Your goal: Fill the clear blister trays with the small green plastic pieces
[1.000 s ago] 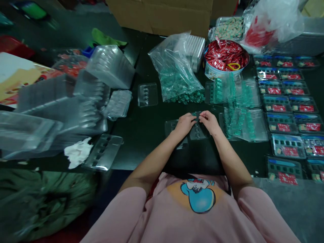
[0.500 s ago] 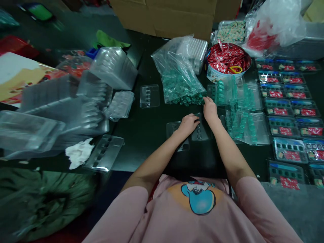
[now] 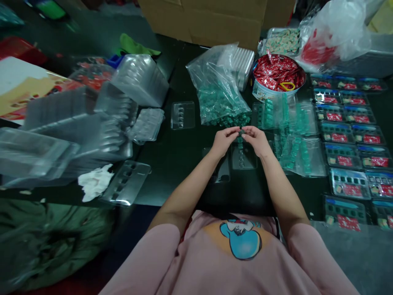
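My left hand [image 3: 224, 142] and my right hand [image 3: 256, 141] meet at the far edge of a clear plastic tray [image 3: 249, 161]. Both are closed, fingertips pinched together around a small green piece [image 3: 240, 132] that they partly hide. Just below the fingertips, another green piece [image 3: 240, 139] sits in the tray's row of small wells; the nearer wells look clear. A second clear tray [image 3: 221, 171] lies to the left, partly under my left forearm. Beyond my hands, loose green pieces [image 3: 229, 119] spill from a clear plastic bag [image 3: 211, 73].
Stacked clear trays [image 3: 82, 135] fill the left side. A round tin [image 3: 260, 92] of red packets stands at the back right. Bagged green strips [image 3: 299, 153] lie to the right, beside rows of filled trays [image 3: 340, 153]. A cardboard box [image 3: 208, 22] stands behind.
My right hand has come back from the loose green pieces to the tray. My left hand has moved up to meet it, and green now shows at the tray's far end.
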Tool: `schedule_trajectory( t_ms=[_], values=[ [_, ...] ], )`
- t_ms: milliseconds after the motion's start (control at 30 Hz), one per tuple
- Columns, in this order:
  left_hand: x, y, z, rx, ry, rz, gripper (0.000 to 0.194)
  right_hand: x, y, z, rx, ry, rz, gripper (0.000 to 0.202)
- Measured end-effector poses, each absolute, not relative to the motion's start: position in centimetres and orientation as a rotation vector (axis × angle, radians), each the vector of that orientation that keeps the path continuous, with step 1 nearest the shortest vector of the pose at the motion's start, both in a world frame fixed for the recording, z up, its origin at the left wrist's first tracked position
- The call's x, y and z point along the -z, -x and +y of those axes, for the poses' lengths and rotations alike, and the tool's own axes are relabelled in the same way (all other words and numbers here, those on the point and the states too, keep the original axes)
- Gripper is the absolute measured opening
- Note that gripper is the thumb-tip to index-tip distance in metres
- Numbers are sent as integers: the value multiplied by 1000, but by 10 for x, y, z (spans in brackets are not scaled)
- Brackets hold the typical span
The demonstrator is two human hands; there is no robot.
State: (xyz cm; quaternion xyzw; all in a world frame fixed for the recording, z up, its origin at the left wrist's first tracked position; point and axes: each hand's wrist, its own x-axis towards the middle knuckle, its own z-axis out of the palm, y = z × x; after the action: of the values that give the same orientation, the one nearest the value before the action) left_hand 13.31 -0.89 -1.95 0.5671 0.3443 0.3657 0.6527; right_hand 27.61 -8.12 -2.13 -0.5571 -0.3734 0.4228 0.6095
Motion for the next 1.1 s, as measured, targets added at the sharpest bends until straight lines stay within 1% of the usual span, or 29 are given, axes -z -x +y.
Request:
schedule_trajectory(
  t_ms=[233,333,500,667,933,1100],
  values=[
    [9,-124,-21,-664,-1122,674,30,6,-264,-109,-1222,1197,-681,37],
    [7,-121,-26,-627,-1105,670,30,7,-261,-116,-1263,1209,-623,38],
    [8,-116,-35,-607,-1352,644,29,16,-259,-125,-1180,1317,-671,35],
    [13,-110,-40,-600,-1719,723,22,31,-259,-132,-1119,1429,-775,28],
    [25,-106,-42,-544,-1997,744,23,40,-267,-140,-987,1571,-885,22],
    [30,-110,-43,-548,-2168,671,25,42,-270,-139,-933,1586,-912,23]
  ],
)
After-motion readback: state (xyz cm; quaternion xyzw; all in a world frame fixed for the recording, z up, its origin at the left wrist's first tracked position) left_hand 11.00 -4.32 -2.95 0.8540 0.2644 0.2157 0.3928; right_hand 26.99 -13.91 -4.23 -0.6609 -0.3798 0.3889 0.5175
